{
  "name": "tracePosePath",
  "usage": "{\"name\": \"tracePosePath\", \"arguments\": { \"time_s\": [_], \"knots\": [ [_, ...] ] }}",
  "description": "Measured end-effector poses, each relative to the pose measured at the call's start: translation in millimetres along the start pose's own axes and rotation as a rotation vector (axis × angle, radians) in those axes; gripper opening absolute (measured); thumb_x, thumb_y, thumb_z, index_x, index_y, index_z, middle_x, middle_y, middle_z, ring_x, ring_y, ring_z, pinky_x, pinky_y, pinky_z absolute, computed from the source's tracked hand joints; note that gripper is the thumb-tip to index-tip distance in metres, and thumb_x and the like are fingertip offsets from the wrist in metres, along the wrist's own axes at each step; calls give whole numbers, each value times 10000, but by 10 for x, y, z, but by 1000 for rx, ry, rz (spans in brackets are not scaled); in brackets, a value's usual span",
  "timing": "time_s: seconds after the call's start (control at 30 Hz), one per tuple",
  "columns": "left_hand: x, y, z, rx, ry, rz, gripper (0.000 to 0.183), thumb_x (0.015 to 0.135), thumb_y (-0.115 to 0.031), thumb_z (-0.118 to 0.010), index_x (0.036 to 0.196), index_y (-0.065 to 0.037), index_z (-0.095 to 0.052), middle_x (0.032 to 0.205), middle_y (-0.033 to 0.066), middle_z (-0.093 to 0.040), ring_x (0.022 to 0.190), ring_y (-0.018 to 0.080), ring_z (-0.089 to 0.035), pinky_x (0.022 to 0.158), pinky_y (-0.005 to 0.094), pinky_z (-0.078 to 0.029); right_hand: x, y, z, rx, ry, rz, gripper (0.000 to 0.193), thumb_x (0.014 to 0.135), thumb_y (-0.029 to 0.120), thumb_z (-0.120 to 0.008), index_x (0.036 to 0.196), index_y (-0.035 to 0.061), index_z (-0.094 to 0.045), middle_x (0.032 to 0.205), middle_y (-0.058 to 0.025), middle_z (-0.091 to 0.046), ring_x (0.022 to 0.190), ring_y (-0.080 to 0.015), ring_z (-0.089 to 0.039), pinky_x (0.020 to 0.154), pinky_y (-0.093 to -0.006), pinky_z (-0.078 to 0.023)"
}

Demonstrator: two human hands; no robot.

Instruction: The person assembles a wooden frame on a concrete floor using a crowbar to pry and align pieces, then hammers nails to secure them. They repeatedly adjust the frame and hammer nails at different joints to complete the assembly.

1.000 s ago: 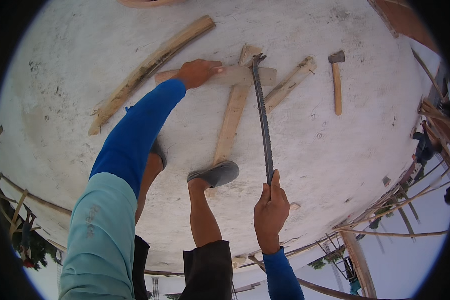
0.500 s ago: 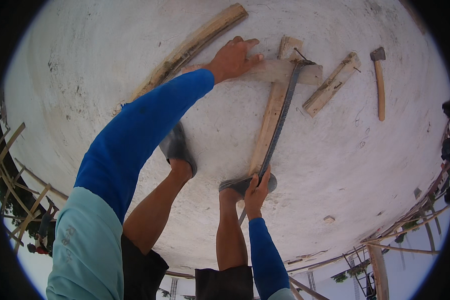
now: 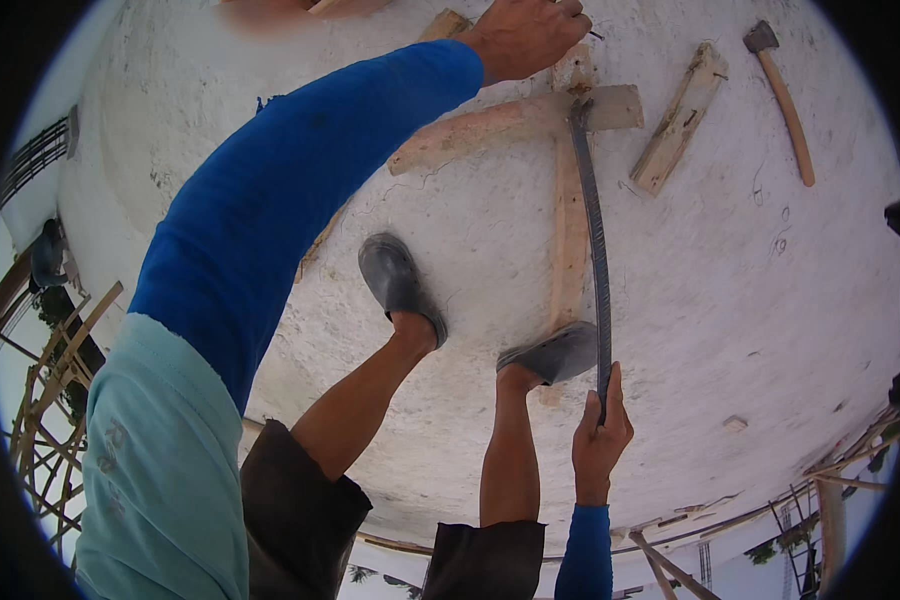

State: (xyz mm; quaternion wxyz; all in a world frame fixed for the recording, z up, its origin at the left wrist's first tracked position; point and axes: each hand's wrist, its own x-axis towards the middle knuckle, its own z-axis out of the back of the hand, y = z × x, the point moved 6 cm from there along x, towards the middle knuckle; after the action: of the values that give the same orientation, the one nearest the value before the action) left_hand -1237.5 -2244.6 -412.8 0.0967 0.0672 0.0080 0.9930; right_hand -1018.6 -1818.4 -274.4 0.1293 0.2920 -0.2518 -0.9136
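My right hand (image 3: 602,445) grips the near end of a dark ribbed crowbar (image 3: 598,245). Its far end rests at a short crosspiece (image 3: 500,130), which lies over a long narrow board (image 3: 568,240). Past that joint, my left hand (image 3: 530,38) is closed in a pinch, with a thin dark nail (image 3: 597,35) showing at its fingertips; the upper edge cuts off part of the hand. My right shoe (image 3: 560,352) is against the near part of the long board. My left shoe (image 3: 398,275) stands on the pale floor.
A short block (image 3: 680,120) with a nail in it and a wooden-handled hatchet (image 3: 785,110) lie to the right. Behind my left arm is a long timber (image 3: 445,25). A blurred skin-coloured shape (image 3: 265,15) shows at the top. Wooden scaffolding (image 3: 55,400) stands beyond the left edge.
My left hand has gone from the crosspiece to beyond the joint and closed in a pinch at the nail. The crowbar stands straighter, its near end further right with my right hand. The view has shifted.
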Motion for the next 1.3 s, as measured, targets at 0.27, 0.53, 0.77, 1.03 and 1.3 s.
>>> {"name": "tracePosePath", "arguments": {
  "time_s": [0.27,0.53,0.77,1.03,1.3],
  "knots": [
    [-877,1995,763,-242,111,548,460,1111,-314,-544,1423,19,-598,1334,316,-645,1246,378,-628,1013,543,-495,-1224,-79,451,152,58,-461,503,1064,125,-625,1505,-104,-552,1158,-257,-759,775,-193,-671,696,-342,-529],
    [-1813,1625,1089,-26,-328,546,573,1024,-347,-745,1484,-57,-566,1456,211,-540,1320,382,-560,1101,481,-493,-1529,-549,733,3,-52,-533,516,1100,211,-612,1519,-82,-546,835,-94,-670,654,-140,-535,595,-321,-448],
    [-1676,-385,66,-420,263,426,754,918,-238,-852,1541,-39,-477,1521,242,-520,1418,401,-508,1157,534,-454,-1136,-909,1396,-157,80,-638,528,1021,48,-565,1548,3,-556,697,-70,-547,586,-151,-458,558,-350,-368],
    [-1641,-656,-210,-388,439,657,784,765,-235,-942,1407,-53,-529,1316,166,-623,1271,362,-569,1073,510,-451,-527,-835,1982,-365,252,-566,499,968,-35,-607,1467,-18,-609,1308,-278,-718,1056,-423,-750,870,-458,-572],
    [-2146,-1075,840,-321,50,720,767,723,-198,-938,1375,-84,-549,1202,143,-599,1144,347,-563,1030,506,-403,55,-498,2299,-526,303,-372,411,934,-70,-647,1341,-10,-638,1194,-311,-726,1049,-507,-706,850,-524,-554]
  ]
}}
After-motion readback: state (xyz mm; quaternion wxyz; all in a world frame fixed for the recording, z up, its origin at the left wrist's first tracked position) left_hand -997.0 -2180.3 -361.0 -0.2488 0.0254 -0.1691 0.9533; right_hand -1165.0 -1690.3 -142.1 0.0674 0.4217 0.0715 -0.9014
